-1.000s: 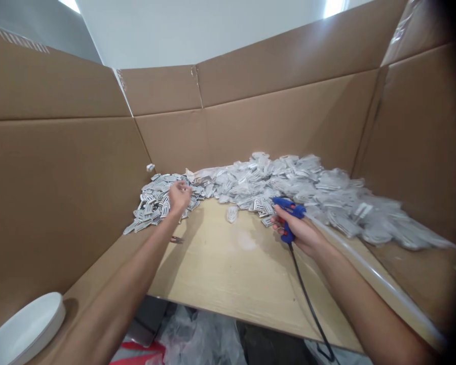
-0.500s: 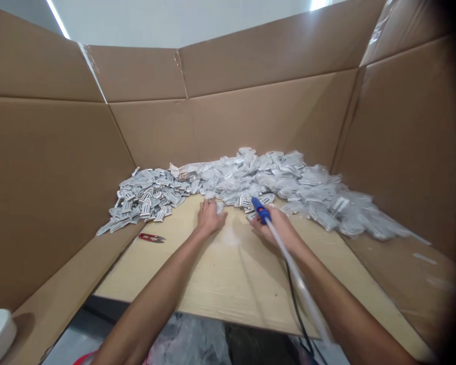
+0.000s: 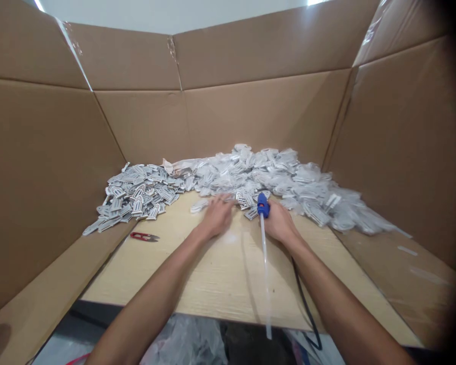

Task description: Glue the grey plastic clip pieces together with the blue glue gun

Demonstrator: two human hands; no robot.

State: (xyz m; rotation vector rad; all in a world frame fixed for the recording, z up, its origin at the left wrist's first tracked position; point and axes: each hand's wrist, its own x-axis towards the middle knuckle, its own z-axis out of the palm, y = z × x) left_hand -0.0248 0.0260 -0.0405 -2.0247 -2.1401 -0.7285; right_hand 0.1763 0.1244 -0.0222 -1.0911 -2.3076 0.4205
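My right hand is closed round a blue hot glue gun, a long clear glue stick poking out of its rear toward me. My left hand reaches over the board with fingers stretched out, somewhat smeared by motion. Its fingertips are near a few grey and white arch-shaped pieces in front of the gun; whether they touch is unclear. Just left of that hand lies a whitish piece, seemingly in clear plastic. The glue gun's nozzle is hidden from me.
Loose arch-shaped pieces form a pile at the left. Plastic-wrapped pieces make a long heap along the back and right. Red thread snips lie on the wooden board. Cardboard walls surround it; a black cord hangs at the front.
My left hand has moved right, toward the loose pieces, and a whitish piece now lies on its left. The glue gun has turned, its stick now pointing more straight toward me. The view has shifted slightly.
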